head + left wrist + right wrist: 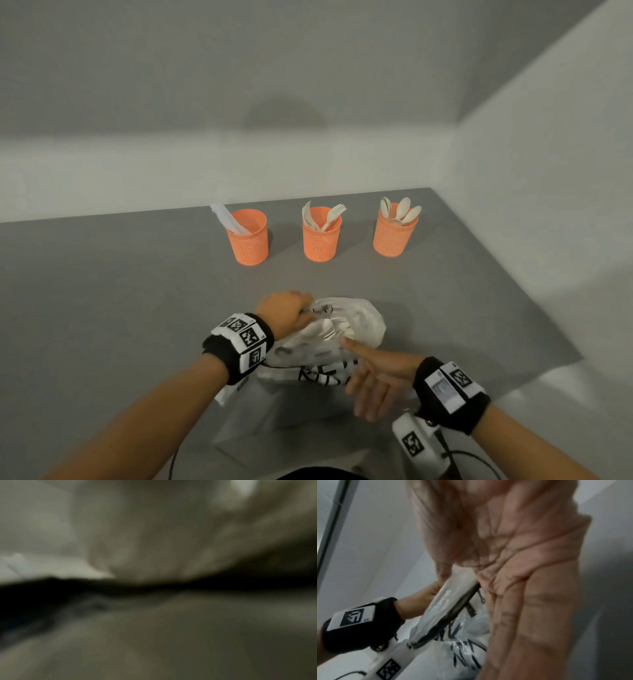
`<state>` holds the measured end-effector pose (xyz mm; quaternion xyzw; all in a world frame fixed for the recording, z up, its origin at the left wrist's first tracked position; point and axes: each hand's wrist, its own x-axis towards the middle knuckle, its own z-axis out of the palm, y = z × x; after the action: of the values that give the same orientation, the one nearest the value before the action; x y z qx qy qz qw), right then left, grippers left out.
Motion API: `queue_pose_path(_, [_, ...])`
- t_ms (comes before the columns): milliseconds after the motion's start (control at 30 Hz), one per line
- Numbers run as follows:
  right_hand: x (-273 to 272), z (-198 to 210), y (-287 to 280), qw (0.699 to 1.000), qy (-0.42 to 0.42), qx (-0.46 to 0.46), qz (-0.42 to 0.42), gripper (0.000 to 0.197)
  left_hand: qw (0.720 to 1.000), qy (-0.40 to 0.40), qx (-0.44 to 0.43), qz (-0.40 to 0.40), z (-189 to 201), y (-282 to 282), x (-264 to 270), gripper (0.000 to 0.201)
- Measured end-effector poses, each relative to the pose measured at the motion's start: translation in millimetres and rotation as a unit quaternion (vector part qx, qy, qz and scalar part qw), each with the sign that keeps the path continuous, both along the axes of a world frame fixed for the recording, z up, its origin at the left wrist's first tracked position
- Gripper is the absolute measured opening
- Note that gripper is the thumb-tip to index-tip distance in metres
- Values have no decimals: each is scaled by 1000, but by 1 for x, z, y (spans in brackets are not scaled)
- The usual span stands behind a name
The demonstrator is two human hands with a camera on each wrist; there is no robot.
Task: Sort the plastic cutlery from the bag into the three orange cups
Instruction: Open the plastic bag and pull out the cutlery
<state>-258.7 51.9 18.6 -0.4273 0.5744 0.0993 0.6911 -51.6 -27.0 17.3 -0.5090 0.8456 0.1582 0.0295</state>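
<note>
Grey tabletop [137,291] runs back to pale walls that meet in a corner behind it. Three orange cups stand on it in a row, well apart from one another. Taking the middle cup [321,240] as the mark: it holds forks [334,214], of which one shows its tines clearly and about two more pale pieces lean beside it. The left cup [248,240] holds what look like two pale knives [227,219] leaning out over its rim. The right cup [394,234] holds about five spoons [402,209], bowls upward.

Well nearer the person than the middle cup lies one crumpled clear plastic bag [342,329] with dark lettering, and pale cutlery pieces [329,330] show through its film; their number cannot be told.

Two hands work at the bag. The left hand [286,311] sits at the bag's far left edge, on the middle cup's side, fingers curled and gripping the plastic. The right hand [373,373] lies on the bag's near right part, farther from the middle cup, fingers mostly straight and spread, thumb stretched forward onto the film; in the right wrist view the bag [447,615] passes under the palm [513,561], and whether any fingertip pinches it cannot be told. Each wrist wears one black band with white marker tags. The left wrist view is dark blur.
</note>
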Motion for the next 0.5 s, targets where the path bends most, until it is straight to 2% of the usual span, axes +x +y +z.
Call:
queue_pose_path(100, [8,-2,-21,997,-16,-26,-72,86,990,45,40,131,2,-4,7,43])
queue_pose_path(133, [10,-2,-32,994,-24,-49,-97,79,979,67,67,179,1,-5,12,46])
queue_pose_path(200, [15,3,-53,982,-69,-95,-148,63,941,130,148,275,-4,-1,22,51])
queue_pose_path(233, [21,4,-64,975,-100,-112,-167,55,910,180,202,316,-5,3,25,51])
queue_pose_path(267, [27,4,-74,968,-127,-122,-178,48,863,241,269,352,-6,8,28,49])
queue_pose_path(300, [36,6,-80,961,-159,-121,-193,45,812,287,344,374,-5,14,29,49])
queue_pose_path(333, [43,7,-85,954,-182,-126,-203,46,778,302,406,373,-3,20,30,51])
queue_pose_path(367, [51,7,-89,947,-204,-134,-210,51,764,290,454,355,2,26,30,54])
queue_pose_path(433, [63,10,-89,949,-187,-166,-193,68,766,250,512,299,9,32,31,61])
queue_pose_path(500, [65,16,-82,956,-78,-254,-121,77,790,205,510,271,20,34,36,75])
